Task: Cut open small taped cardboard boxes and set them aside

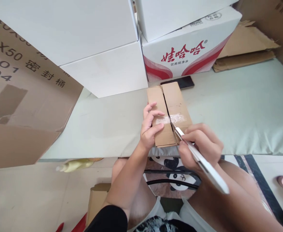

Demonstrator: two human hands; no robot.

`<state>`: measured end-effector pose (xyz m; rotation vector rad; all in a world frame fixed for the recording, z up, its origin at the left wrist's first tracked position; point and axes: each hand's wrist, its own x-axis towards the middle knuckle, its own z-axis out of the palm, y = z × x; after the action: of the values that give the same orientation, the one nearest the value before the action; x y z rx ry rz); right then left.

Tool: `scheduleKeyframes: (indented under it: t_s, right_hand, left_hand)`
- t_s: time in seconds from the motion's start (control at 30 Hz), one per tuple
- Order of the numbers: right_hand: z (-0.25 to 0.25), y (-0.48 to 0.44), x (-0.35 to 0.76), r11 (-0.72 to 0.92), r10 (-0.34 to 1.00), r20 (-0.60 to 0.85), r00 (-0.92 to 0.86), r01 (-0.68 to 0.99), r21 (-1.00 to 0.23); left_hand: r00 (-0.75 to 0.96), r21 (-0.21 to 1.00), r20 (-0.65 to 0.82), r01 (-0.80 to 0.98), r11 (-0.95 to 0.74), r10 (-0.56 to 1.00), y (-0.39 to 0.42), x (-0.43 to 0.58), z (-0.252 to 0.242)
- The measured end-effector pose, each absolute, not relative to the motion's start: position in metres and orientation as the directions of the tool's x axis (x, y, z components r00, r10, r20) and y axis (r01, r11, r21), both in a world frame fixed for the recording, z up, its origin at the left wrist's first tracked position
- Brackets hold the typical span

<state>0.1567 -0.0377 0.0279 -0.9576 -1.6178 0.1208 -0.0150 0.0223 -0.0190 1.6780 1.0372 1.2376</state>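
A small brown cardboard box (177, 100) lies on the pale green table cover (107, 122). Clear tape (179, 118) crosses the dark seam between its two top flaps. My left hand (151, 124) grips the box's left side, fingers bent over the left flap. A white utility knife (205, 167) is held in my right hand (202, 145), fingers closed round its body. The blade's tip meets the seam right by the tape. How deep the tip sits cannot be seen.
Behind the box lies a dark phone (187, 82), next to a white and red carton (192, 48). White boxes (102, 71) are stacked at the back. A large brown carton (23, 96) stands at left, flattened cardboard (247, 45) at back right.
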Motion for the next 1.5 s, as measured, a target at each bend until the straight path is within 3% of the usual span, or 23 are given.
scheduleKeyframes:
  t_s: [0.1, 0.2, 0.27, 0.3, 0.37, 0.43, 0.57, 0.63, 0.73, 0.83, 0.97, 1.13, 1.23, 1.33, 1.4, 1.5]
  right_hand:
    - [0.026, -0.025, 0.183, 0.744, 0.581, 0.793, 0.186, 0.273, -0.609]
    - [0.009, 0.000, 0.219, 0.693, 0.531, 0.696, 0.483, 0.224, -0.685]
    - [-0.011, 0.016, 0.238, 0.449, 0.638, 0.535, 0.554, 0.296, -0.843]
    - [-0.022, 0.022, 0.244, 0.242, 0.740, 0.421, 0.525, 0.377, -0.894]
    - [-0.042, 0.030, 0.248, -0.076, 0.861, 0.216, 0.461, 0.536, -0.841]
    - [-0.055, 0.033, 0.244, -0.181, 0.916, 0.105, 0.388, 0.632, -0.754]
    - [-0.049, 0.026, 0.237, -0.060, 0.945, 0.185, 0.271, 0.696, -0.716]
    - [-0.031, 0.016, 0.236, 0.116, 0.943, 0.276, 0.186, 0.595, -0.795]
    - [-0.002, -0.002, 0.232, 0.387, 0.921, 0.371, -0.118, 0.379, -0.841]
    - [0.011, -0.012, 0.224, 0.478, 0.878, 0.397, -0.268, 0.428, -0.767]
    - [0.002, -0.008, 0.217, 0.425, 0.902, 0.419, -0.106, 0.398, -0.813]
    - [-0.013, 0.001, 0.214, 0.280, 0.831, 0.418, 0.367, 0.373, -0.885]
    - [-0.016, 0.006, 0.211, 0.259, 0.771, 0.274, 0.574, 0.111, -0.960]
    - [-0.012, 0.009, 0.208, 0.284, 0.788, 0.129, 0.602, -0.170, -0.943]
    - [-0.007, 0.008, 0.208, 0.265, 0.811, 0.098, 0.576, -0.214, -0.940]
    - [-0.003, 0.004, 0.210, 0.242, 0.848, 0.109, 0.519, -0.197, -0.950]
  left_hand:
    - [0.194, 0.914, 0.353, 0.139, -0.382, 0.915, 0.024, -0.016, -0.022]
    - [0.176, 0.917, 0.355, 0.123, -0.378, 0.918, 0.025, -0.016, -0.024]
    - [0.175, 0.922, 0.343, 0.124, -0.367, 0.923, 0.025, -0.016, -0.024]
    - [0.177, 0.923, 0.340, 0.125, -0.364, 0.924, 0.025, -0.016, -0.024]
    - [0.181, 0.923, 0.340, 0.124, -0.365, 0.923, 0.025, -0.016, -0.023]
    - [0.177, 0.920, 0.348, 0.125, -0.372, 0.921, 0.024, -0.015, -0.022]
    - [0.140, 0.916, 0.361, 0.131, -0.378, 0.922, 0.020, -0.011, -0.017]
    - [0.119, 0.916, 0.364, 0.131, -0.378, 0.924, 0.018, -0.008, -0.015]
    - [0.071, 0.913, 0.367, 0.164, -0.374, 0.927, 0.014, 0.000, -0.014]
    - [-0.043, 0.902, 0.391, 0.219, -0.373, 0.920, 0.009, 0.010, -0.014]
    - [-0.108, 0.870, 0.435, 0.305, -0.387, 0.894, -0.006, 0.028, -0.014]
    - [-0.049, 0.819, 0.494, 0.361, -0.446, 0.868, -0.015, 0.036, -0.012]
    - [-0.087, 0.810, 0.540, 0.324, -0.489, 0.837, 0.002, 0.016, -0.011]
    - [-0.238, 0.856, 0.515, 0.195, -0.479, 0.824, 0.027, -0.021, -0.009]
    - [-0.288, 0.873, 0.479, 0.052, -0.486, 0.829, 0.039, -0.047, -0.006]
    - [-0.098, 0.892, 0.428, -0.115, -0.437, 0.899, 0.043, -0.072, -0.001]
